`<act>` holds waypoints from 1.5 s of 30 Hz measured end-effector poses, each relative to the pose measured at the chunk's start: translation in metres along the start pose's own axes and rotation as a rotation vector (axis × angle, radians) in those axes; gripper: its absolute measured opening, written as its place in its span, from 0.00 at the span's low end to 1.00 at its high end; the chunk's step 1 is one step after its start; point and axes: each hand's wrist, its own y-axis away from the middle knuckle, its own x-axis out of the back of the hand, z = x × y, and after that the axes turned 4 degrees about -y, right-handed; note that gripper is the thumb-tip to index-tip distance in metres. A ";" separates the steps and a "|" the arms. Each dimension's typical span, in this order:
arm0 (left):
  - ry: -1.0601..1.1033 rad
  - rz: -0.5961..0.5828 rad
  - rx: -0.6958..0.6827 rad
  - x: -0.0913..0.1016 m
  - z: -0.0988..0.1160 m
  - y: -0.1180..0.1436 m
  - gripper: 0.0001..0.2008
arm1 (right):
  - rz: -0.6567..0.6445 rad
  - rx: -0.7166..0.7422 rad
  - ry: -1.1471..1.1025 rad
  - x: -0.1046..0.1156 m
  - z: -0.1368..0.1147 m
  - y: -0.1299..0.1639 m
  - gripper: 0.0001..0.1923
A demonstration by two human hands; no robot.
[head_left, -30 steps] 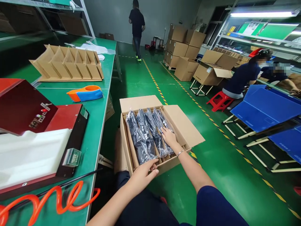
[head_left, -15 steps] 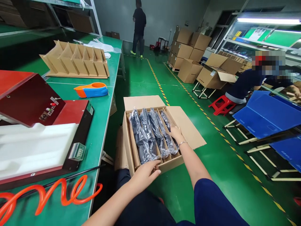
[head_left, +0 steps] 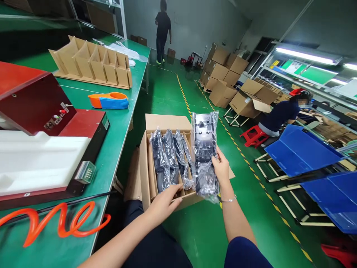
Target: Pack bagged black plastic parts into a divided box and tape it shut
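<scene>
An open cardboard box (head_left: 145, 175) stands on the green floor in front of me, with several black parts in clear bags (head_left: 167, 160) upright in its dividers. My right hand (head_left: 221, 167) grips one bagged black part (head_left: 205, 156) by its right edge and holds it above the box's right side. My left hand (head_left: 164, 203) rests on the box's near rim, fingers touching the bagged parts there.
A green workbench (head_left: 119, 123) at my left carries a red machine (head_left: 36, 108), a white foam tray (head_left: 39, 160), an orange-blue tape dispenser (head_left: 108, 101), a cardboard divider insert (head_left: 92, 63) and an orange coiled hose (head_left: 55, 223). Blue panels (head_left: 301, 150) and stacked cartons (head_left: 223, 70) stand at right. One person sits there; another walks far off.
My right hand has lifted one bagged part out of the box's rightmost slot and raised it. My left hand has stayed at the near rim. The view has tilted slightly.
</scene>
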 end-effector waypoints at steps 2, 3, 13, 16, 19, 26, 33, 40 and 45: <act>0.071 0.084 -0.019 -0.001 -0.005 0.000 0.31 | 0.032 -0.044 -0.169 -0.004 -0.012 0.029 0.26; 0.115 0.114 -0.025 -0.001 -0.007 0.000 0.34 | 0.032 -0.064 -0.218 -0.008 -0.018 0.044 0.26; 0.244 0.211 -0.207 0.000 -0.008 0.000 0.26 | 0.045 0.079 -0.263 -0.038 -0.056 0.107 0.22; 0.260 0.249 -0.233 0.001 -0.006 -0.001 0.24 | 0.036 0.120 -0.253 -0.038 -0.059 0.105 0.22; 0.269 0.269 -0.252 0.001 -0.006 -0.001 0.22 | 0.043 0.149 -0.257 -0.038 -0.060 0.106 0.21; 0.301 0.274 -0.232 0.001 -0.005 -0.001 0.23 | 0.023 0.065 -0.250 -0.038 -0.063 0.105 0.22; 0.276 0.288 -0.262 0.000 -0.007 -0.002 0.22 | 0.067 0.089 -0.294 -0.040 -0.061 0.106 0.22; 0.274 0.273 -0.235 0.002 -0.002 0.000 0.22 | 0.037 0.071 -0.291 -0.039 -0.061 0.106 0.23; 0.277 0.264 -0.213 0.002 -0.001 0.002 0.22 | 0.024 0.026 -0.307 -0.038 -0.062 0.107 0.24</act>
